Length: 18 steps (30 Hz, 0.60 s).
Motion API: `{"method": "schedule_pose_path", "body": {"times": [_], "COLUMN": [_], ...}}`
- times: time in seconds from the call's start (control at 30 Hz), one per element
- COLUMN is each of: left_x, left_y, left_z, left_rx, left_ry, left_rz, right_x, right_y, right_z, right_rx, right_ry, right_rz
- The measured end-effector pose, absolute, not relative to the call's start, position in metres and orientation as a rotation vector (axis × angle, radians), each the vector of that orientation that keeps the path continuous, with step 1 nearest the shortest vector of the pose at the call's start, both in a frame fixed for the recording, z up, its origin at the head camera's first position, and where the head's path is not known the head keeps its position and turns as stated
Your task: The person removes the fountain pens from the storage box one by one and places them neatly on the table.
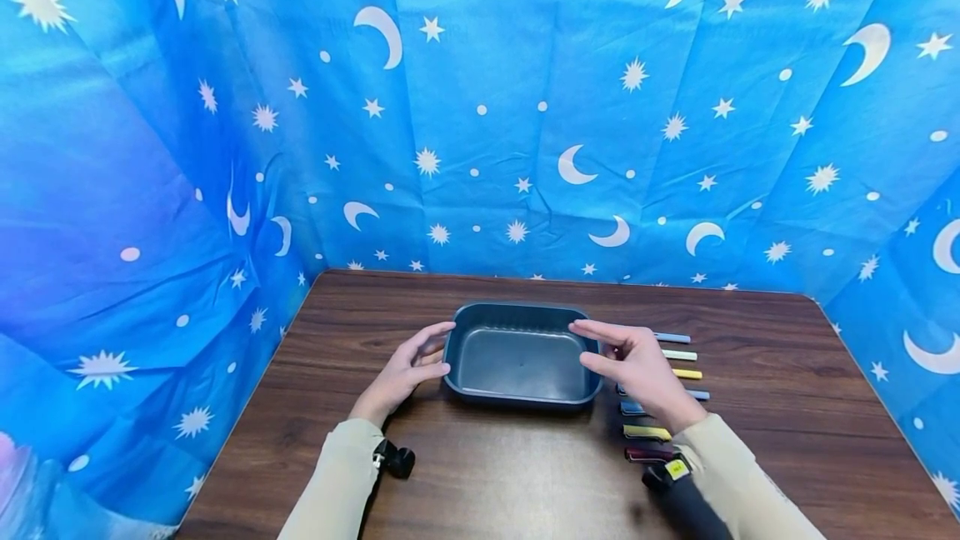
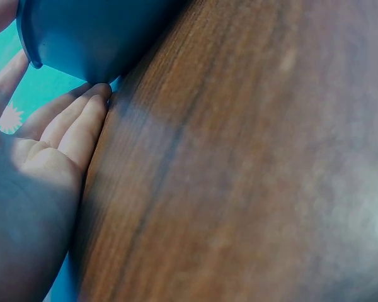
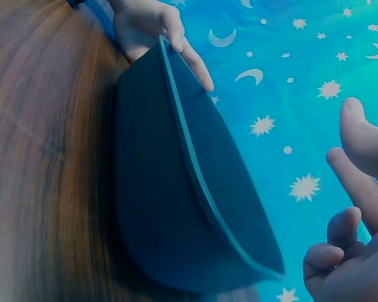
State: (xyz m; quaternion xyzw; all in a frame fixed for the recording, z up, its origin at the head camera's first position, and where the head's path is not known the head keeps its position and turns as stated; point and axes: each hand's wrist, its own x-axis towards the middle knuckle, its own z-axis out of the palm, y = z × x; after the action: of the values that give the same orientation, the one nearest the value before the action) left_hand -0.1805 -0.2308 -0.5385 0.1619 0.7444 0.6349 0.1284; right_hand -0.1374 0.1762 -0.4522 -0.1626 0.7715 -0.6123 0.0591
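Observation:
A dark grey-blue plastic tub (image 1: 521, 361) with rounded corners sits on the table with nothing inside. At its left end is my left hand (image 1: 401, 373), thumb and fingers spread with fingertips at the rim. The left wrist view shows this hand's fingers (image 2: 82, 129) extended, tips against the lower side of the tub (image 2: 94, 38). My right hand (image 1: 641, 369) hovers over the tub's right end, its index finger and thumb reaching past the rim. Seen from the right wrist, that hand (image 3: 359, 239) stands apart from the tub (image 3: 157, 163), holding nothing.
Several pens lie in a column right of the tub, partly behind my right hand: among them a light blue pen (image 1: 675, 338), a white pen (image 1: 681, 355), a yellow-green pen (image 1: 647, 433) and a dark red pen (image 1: 647, 455). A blue star-and-moon curtain (image 1: 480, 107) surrounds the wooden table (image 1: 495, 473).

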Motion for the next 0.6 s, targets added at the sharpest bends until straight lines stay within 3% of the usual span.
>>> {"method": "schedule_pose_path", "body": {"times": [0.6], "left_x": [-0.181], "left_y": [-0.231], "left_z": [-0.54], "left_rx": [0.52], "left_ry": [2.136], "left_rz": [1.88], "right_x": [-0.163], "right_y": [0.125], "right_z": [-0.47], "right_rx": [-0.602], "right_ry": [2.304], "right_rz": [-1.647]}}
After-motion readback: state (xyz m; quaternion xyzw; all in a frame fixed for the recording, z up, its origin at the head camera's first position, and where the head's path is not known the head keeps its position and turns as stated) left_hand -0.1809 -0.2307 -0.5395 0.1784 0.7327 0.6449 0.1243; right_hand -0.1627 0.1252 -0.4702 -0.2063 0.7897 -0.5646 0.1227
